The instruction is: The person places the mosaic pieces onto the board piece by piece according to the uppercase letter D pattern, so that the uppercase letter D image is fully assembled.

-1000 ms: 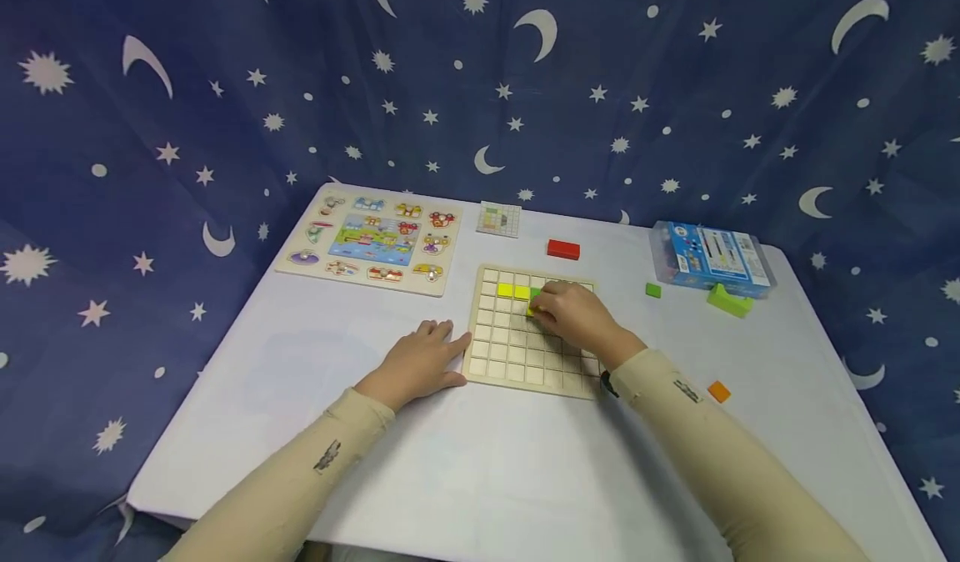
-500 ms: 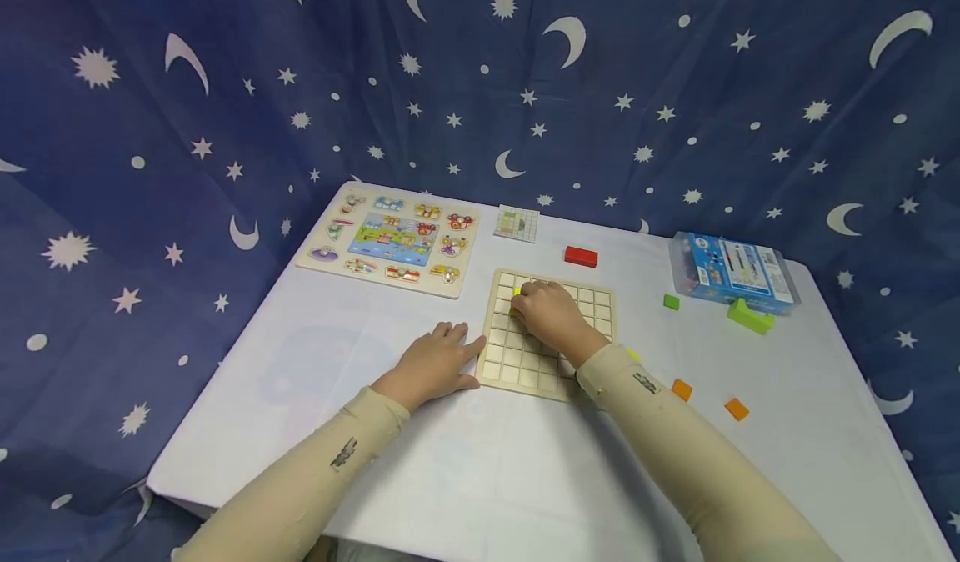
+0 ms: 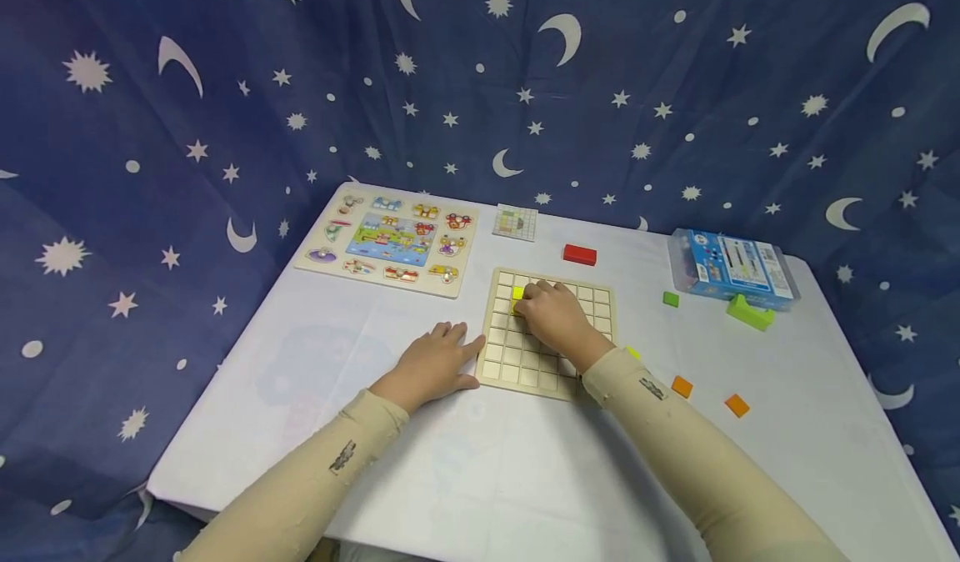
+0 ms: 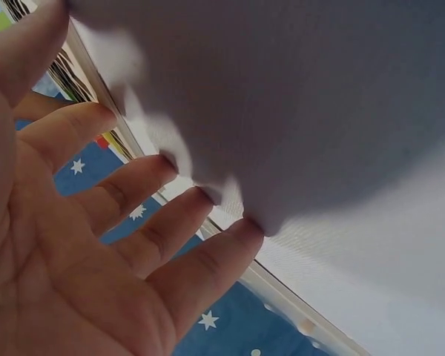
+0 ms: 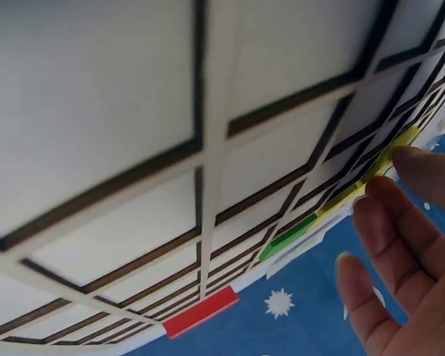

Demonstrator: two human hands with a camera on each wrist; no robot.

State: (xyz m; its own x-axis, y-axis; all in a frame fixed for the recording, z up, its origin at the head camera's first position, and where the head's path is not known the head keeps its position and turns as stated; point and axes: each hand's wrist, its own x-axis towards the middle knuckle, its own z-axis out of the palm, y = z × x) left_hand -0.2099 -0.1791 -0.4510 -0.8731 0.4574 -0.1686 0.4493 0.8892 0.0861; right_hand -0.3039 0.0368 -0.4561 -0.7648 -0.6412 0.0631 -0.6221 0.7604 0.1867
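Note:
A wooden grid board (image 3: 510,355) lies on the white table. My right hand (image 3: 557,318) reaches over its upper left part, thumb and fingertips pinching a yellow tile (image 3: 515,307). Directly behind that one, another yellow tile (image 3: 518,293) sits in the grid. The right wrist view shows a green tile (image 5: 289,237) in line with the yellow ones; in the head view the hand hides it. My left hand (image 3: 432,362) rests on the table with fingers spread, its index fingertip and thumb right at the board's left edge.
Behind the board are a pattern card (image 3: 504,233) and a red block (image 3: 580,254). A peg puzzle (image 3: 459,249) lies at back left. To the right stand a plastic box (image 3: 738,272), a green bridge block (image 3: 750,313), a small green tile (image 3: 671,298), and orange tiles (image 3: 737,405).
My right hand has moved left across the board, from beside the green tile to the yellow tiles. A yellow and an orange tile now show beside the right sleeve. The left hand stays put.

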